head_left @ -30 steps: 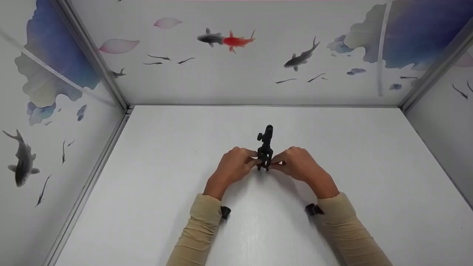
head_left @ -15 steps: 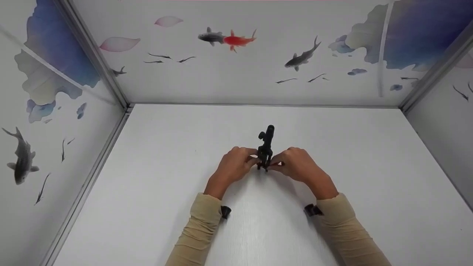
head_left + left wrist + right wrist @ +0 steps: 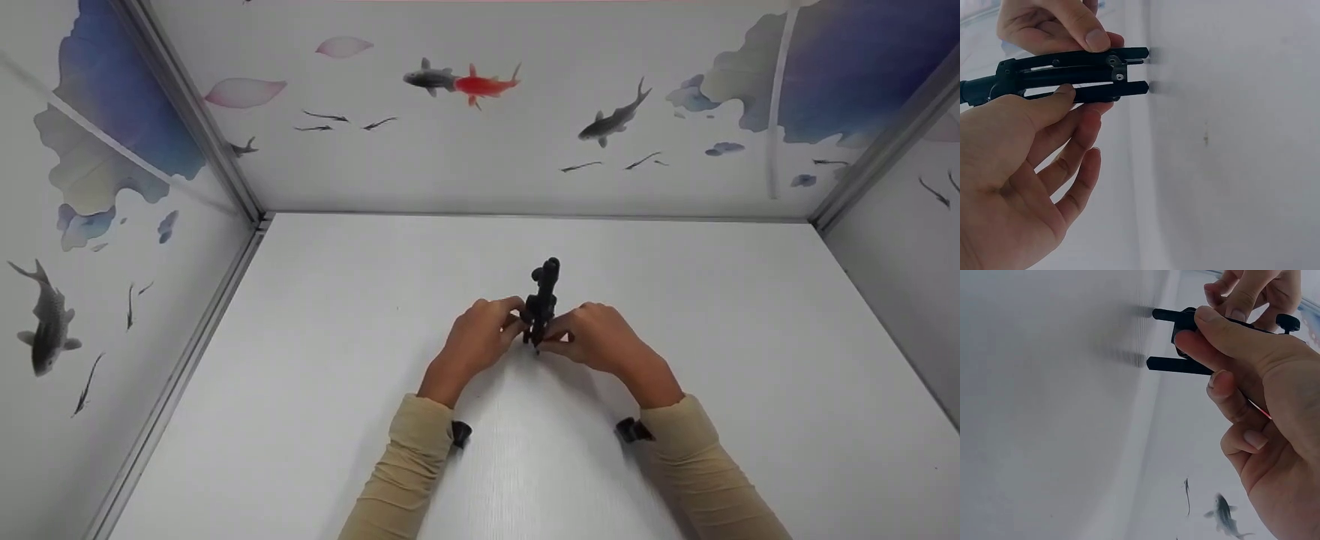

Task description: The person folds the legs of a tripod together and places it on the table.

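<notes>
The left hand point(image 3: 476, 330) and right hand point(image 3: 606, 336) pinch the black tripod point(image 3: 548, 281) short of the desk's point(image 3: 337, 315) far edge — legs point(image 3: 1134, 88) nearly parallel, gaps left.

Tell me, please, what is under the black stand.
White tabletop shows under the black stand; the head view cannot show the part covered by it and the right hand.

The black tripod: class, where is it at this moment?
In the head view, the black tripod is just right of the picture's centre, held between the left hand and the right hand, over the white tabletop.
</notes>
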`<state>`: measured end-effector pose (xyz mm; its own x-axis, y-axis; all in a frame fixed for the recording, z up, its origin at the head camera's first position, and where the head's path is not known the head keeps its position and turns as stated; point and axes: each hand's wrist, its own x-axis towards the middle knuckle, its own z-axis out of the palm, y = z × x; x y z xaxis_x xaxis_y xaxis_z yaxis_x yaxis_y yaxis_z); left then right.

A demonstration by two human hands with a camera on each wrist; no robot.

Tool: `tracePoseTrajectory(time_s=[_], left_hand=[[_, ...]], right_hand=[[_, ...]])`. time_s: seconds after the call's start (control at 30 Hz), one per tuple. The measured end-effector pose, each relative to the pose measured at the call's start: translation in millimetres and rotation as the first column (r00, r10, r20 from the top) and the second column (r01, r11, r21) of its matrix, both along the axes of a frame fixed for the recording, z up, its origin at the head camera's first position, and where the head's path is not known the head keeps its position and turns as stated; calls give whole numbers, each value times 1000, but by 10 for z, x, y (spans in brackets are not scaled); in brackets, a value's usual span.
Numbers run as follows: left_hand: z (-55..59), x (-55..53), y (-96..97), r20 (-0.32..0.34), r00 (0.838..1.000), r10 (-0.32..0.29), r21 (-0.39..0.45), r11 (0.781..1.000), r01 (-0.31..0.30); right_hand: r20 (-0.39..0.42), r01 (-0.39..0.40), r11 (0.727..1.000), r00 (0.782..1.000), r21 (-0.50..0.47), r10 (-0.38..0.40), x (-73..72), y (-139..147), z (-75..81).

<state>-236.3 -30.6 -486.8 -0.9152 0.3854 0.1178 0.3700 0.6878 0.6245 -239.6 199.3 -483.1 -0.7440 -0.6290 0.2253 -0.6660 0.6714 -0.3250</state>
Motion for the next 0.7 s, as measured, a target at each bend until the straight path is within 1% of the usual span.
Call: tracePoseTrajectory(time_s=[0.1,0.23,0.3,0.37,0.43,0.5,0.53,0.6,0.7], left_hand=[[-12,0,15,-11,1000,-5,7,1000,5],[-17,5,10,-27,999,-29,-2,1000,29],[-9,13,-6,-5,999,-46,-12,999,46],[4,20,-22,36,998,-58,-25,998,59],[13,21,-30,74,995,-64,-38,997,67],[21,19,-24,93,994,-61,-48,997,66],[21,14,-17,92,994,-56,-53,997,61],[16,8,0,64,997,-45,-66,997,50],[6,7,23,12,999,-34,-76,997,35]], right_hand=[[1,10,1000,1000,4,-10,4,-15,-3],[6,19,1000,1000,10,-19,3,-19,-2],[22,22,1000,1000,8,-22,-1,-5,5],[53,29,1000,998,5,-29,-7,26,19],[99,58,998,993,-1,-58,-11,67,40],[132,102,995,986,-3,-101,-17,111,65],[142,126,992,982,1,-125,-21,132,74],[146,170,985,975,7,-169,-26,161,91],[136,201,980,970,7,-200,-34,170,103]])
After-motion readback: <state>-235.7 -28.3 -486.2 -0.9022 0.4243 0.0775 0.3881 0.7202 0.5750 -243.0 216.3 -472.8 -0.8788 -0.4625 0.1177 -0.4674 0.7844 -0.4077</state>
